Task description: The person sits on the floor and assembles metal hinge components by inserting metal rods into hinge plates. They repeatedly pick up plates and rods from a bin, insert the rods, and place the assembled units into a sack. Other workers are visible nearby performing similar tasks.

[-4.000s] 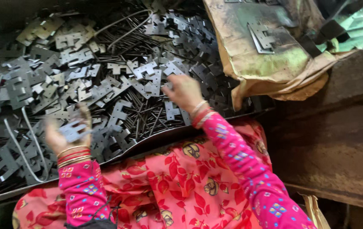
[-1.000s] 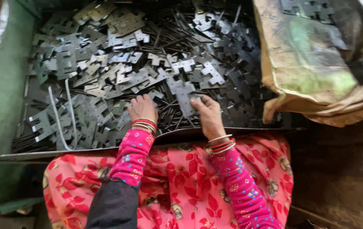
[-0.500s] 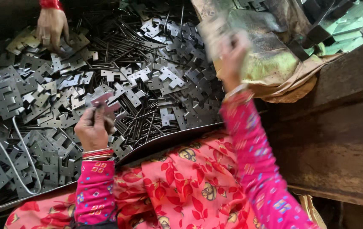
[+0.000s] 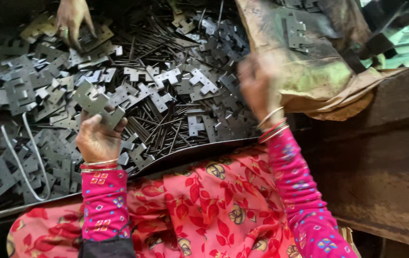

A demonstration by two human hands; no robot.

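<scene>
Above the pile, left hand (image 4: 98, 138) grips metal plates (image 4: 97, 102).

Left hand (image 4: 98, 138) gripping grey metal plates (image 4: 97, 102), right hand (image 4: 260, 83) raised, blurred

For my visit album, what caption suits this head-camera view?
Left hand holds stamped metal plates above a heaped tray; right hand blurs by a worn sack.

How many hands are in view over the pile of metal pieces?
3. The left hand grips a grey stamped metal piece low on the pile. The right hand, blurred, is raised near the brown sack. Another person's hand reaches in at top left.
</scene>
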